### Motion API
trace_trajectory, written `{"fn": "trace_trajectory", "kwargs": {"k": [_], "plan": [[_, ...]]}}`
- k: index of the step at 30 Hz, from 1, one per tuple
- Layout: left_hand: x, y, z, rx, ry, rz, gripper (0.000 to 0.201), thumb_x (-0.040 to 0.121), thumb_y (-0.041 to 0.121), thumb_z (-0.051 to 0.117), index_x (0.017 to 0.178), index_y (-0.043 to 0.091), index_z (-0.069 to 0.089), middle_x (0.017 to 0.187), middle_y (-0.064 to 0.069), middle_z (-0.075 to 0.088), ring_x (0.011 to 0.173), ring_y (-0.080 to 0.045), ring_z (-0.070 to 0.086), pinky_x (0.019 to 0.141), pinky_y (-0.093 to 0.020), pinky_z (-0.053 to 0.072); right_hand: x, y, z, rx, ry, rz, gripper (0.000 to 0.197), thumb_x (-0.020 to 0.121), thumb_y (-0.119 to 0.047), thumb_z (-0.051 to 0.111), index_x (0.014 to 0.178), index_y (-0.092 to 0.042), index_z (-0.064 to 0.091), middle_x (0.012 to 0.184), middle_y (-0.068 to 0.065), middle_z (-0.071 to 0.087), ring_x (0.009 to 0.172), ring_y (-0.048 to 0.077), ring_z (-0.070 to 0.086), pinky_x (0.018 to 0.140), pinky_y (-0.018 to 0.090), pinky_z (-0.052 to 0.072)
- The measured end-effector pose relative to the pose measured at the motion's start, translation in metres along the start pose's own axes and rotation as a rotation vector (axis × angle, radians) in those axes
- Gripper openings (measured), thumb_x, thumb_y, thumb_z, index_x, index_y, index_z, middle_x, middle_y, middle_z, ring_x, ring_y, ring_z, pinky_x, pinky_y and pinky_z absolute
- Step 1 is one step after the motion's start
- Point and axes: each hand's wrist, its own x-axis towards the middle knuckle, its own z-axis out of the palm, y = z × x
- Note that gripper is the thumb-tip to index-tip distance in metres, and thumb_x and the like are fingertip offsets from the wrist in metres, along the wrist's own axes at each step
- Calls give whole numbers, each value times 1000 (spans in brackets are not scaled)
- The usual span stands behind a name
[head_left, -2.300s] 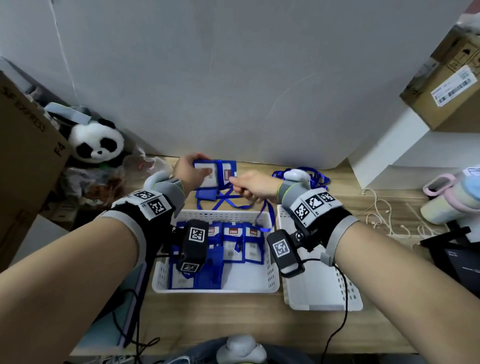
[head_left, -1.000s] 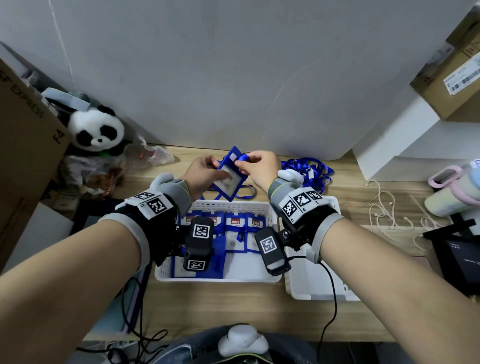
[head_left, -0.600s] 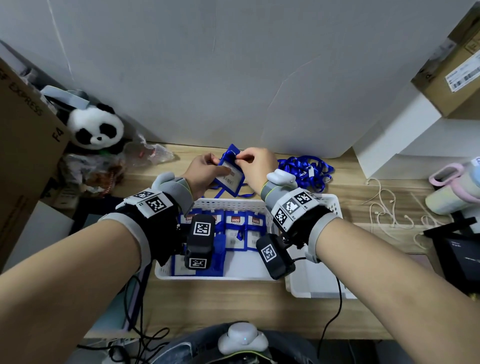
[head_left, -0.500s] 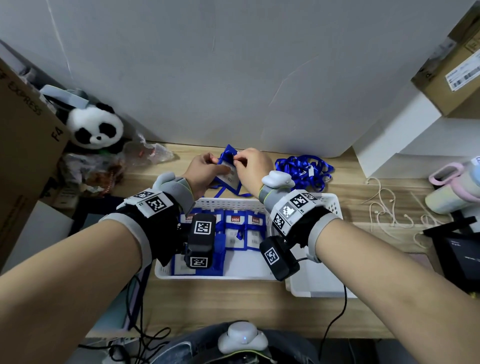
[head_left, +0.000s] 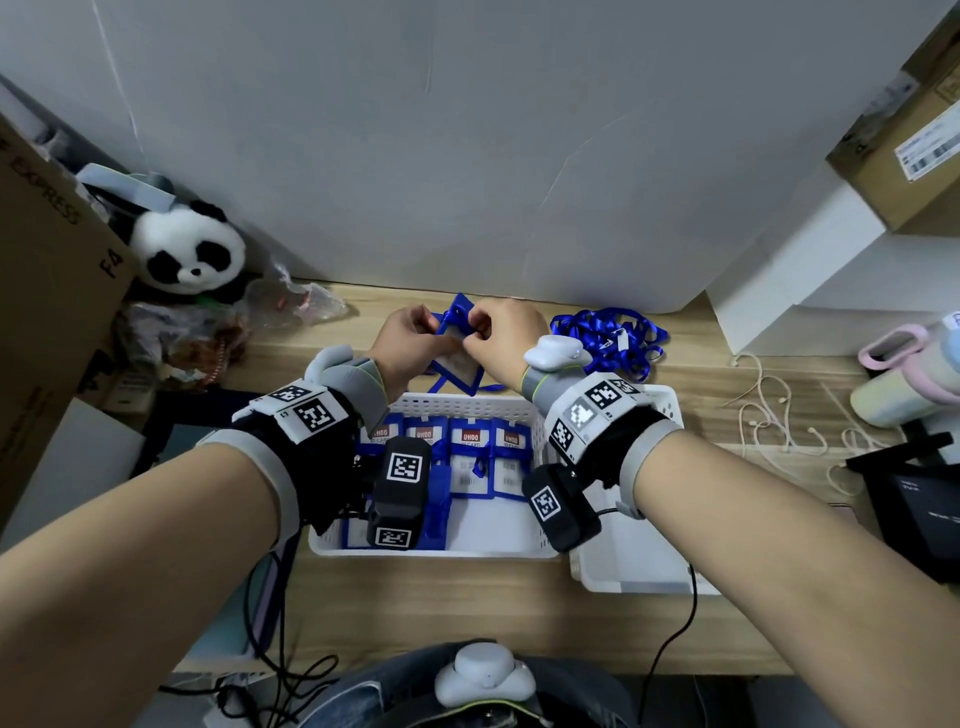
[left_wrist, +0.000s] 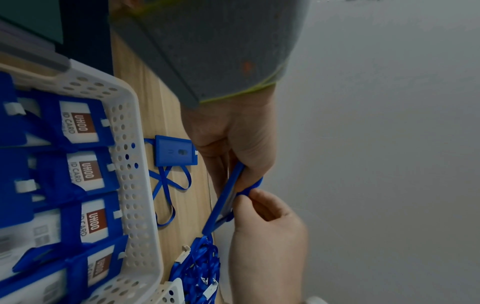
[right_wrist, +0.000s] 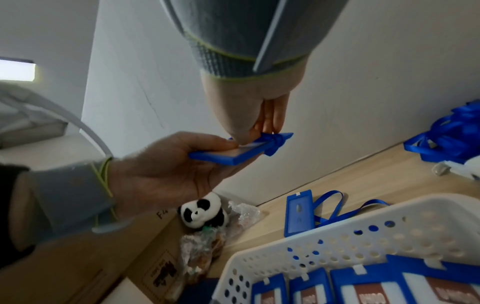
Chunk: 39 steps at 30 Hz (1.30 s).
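Two bare hands are working one blue badge holder (head_left: 457, 366) in the air above the wooden surface (head_left: 467, 597). The left hand (head_left: 410, 332) is gripping the holder by its near end, thumb on top and fingers curled underneath, and the holder is sitting tilted between both sets of fingers. The right hand (head_left: 506, 327) is pinching the blue strap (right_wrist: 275, 142) knotted at the holder's far end, its fingers and thumb closing on the ribbon.

Directly below the fingers, a second badge holder (right_wrist: 298, 214) is lying flat on the surface with its strap trailing. Just nearer the person than the fingers, a white perforated basket (head_left: 467, 400) is holding rows of blue card holders (head_left: 470, 457). Right of the right hand's fingers, a tangle of blue lanyards (head_left: 608, 338) is lying on the surface. Well left of the left hand's fingers, a panda plush (head_left: 189, 254) is sitting by the wall.
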Motion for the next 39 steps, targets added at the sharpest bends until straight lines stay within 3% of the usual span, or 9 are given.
{"fn": "trace_trajectory", "kwargs": {"k": [3, 8, 11, 14, 16, 20, 30, 35, 39], "plan": [[-1, -3, 2, 6, 17, 24, 33, 78, -2, 67, 73, 16, 40, 77, -6, 57, 77, -24, 58, 77, -41, 51, 5, 1, 3, 59, -72, 67, 14, 77, -20, 56, 71, -9, 61, 71, 4, 56, 72, 22, 46, 61, 29, 34], [0, -5, 4, 8, 13, 7, 33, 78, -5, 65, 72, 16, 40, 77, -6, 55, 77, -23, 56, 82, -43, 50, 5, 6, 6, 13, -179, 104, 23, 86, -27, 47, 64, -20, 51, 88, -1, 55, 101, 22, 38, 77, 32, 36], [1, -7, 5, 1, 23, -10, 31, 80, -4, 64, 72, 16, 41, 76, -6, 55, 79, -25, 54, 79, -42, 49, 0, 8, 4, -28, -195, 71, 25, 81, -35, 52, 61, -22, 44, 86, -2, 58, 99, 21, 39, 73, 31, 33], [6, -6, 4, -16, 40, -41, 30, 82, -8, 60, 72, 15, 43, 76, -7, 53, 74, -22, 52, 71, -36, 49, -5, 10, 5, -16, -186, 10, 12, 75, -29, 60, 83, -31, 51, 95, 1, 64, 101, 23, 45, 74, 30, 37], [8, -6, 3, -53, 40, -75, 30, 83, -11, 55, 73, 14, 42, 76, -9, 53, 70, -20, 54, 63, -31, 49, -8, 12, 6, 110, -124, -10, 33, 73, -21, 62, 104, -29, 53, 91, 0, 65, 94, 22, 52, 73, 30, 41], [8, -6, 1, -153, 30, -124, 31, 85, -12, 53, 74, 14, 40, 76, -9, 54, 66, -19, 55, 51, -25, 50, -8, 14, 10, 236, -62, -41, 15, 79, -23, 66, 92, -28, 65, 90, -5, 65, 95, 15, 47, 79, 28, 41], [15, -14, -8, -158, 258, -139, 28, 87, -3, 56, 76, 18, 40, 84, -4, 56, 90, -28, 60, 83, -44, 51, -12, 34, 33, 259, -23, 30, 11, 82, -17, 69, 90, -12, 71, 130, 2, 48, 122, 21, 38, 102, 28, 33], [13, -10, -9, -160, 180, -133, 26, 88, -2, 55, 78, 18, 42, 87, -4, 57, 94, -27, 59, 85, -44, 50, -16, 37, 22, 552, -280, 261, 30, 88, -33, 61, 100, -9, 72, 111, 3, 68, 104, 17, 59, 91, 27, 44], [8, -12, -7, -162, 100, -130, 25, 88, -1, 56, 81, 18, 43, 90, -4, 58, 92, -25, 60, 78, -37, 52, -16, 36, 20, 701, -240, 399, 37, 91, -44, 52, 99, -12, 68, 97, 2, 69, 88, 17, 63, 82, 32, 51]]}}
